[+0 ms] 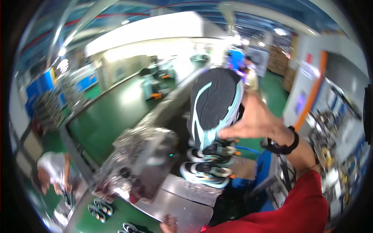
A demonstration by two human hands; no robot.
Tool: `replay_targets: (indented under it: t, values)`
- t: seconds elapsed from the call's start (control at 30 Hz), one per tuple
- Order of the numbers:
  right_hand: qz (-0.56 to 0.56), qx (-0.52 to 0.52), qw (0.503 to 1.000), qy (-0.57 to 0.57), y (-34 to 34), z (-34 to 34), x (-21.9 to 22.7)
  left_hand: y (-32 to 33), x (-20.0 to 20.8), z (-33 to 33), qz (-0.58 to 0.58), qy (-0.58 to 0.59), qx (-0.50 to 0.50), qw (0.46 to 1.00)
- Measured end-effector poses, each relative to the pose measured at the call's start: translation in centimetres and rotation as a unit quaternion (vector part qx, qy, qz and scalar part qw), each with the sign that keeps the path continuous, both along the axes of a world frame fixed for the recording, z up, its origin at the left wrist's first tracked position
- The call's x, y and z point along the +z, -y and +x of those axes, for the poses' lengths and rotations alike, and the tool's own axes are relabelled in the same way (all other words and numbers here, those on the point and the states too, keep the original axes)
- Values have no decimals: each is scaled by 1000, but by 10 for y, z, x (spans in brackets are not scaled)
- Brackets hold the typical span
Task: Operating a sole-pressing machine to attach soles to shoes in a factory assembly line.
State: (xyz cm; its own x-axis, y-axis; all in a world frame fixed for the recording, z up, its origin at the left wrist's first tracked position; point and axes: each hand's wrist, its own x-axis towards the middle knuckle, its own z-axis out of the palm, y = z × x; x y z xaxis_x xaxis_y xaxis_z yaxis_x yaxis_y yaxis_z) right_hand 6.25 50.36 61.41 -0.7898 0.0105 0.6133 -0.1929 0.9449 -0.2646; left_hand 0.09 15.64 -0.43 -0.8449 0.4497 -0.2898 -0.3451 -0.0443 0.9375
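My right hand [252, 116] is closed round a sneaker [215, 101], held up with its sole facing me. The sole is black with light blue and white edging; the thumb presses on its lower end. Below it, several black, white and light blue sneakers [208, 173] with orange tabs stand on the metal tabletop [182, 198]. At the bottom edge, only part of my left hand [169, 224] shows, beside the tabletop's near edge. Its fingers look a little apart, and I see nothing in them, though they are blurred.
Crumpled clear plastic [132, 151] covers the bench left of the sneakers. Beyond it runs a green conveyor [120, 105] with more shoes [151, 85]. At lower left, a person in a white shirt [54, 165] handles a shoe near another pair [100, 210]. Machinery [330, 155] stands on the right.
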Motion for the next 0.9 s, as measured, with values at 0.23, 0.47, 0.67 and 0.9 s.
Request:
replay_targets:
  t: [0.23, 0.47, 0.67, 0.9]
  values:
    - [-236, -240, 941, 12, -23, 241, -93, -225, 299, 152, 254, -43, -444, 858]
    - [-203, -490, 844, -84, -18, 431, -198, -350, 330, 322, 266, -19, -570, 777]
    - [-429, -519, 673, -308, 23, 584, -267, -370, 335, 492, 133, 52, -688, 712]
    - [-325, -697, 449, -455, 54, 745, -317, -438, 286, 671, 89, -26, -820, 564]
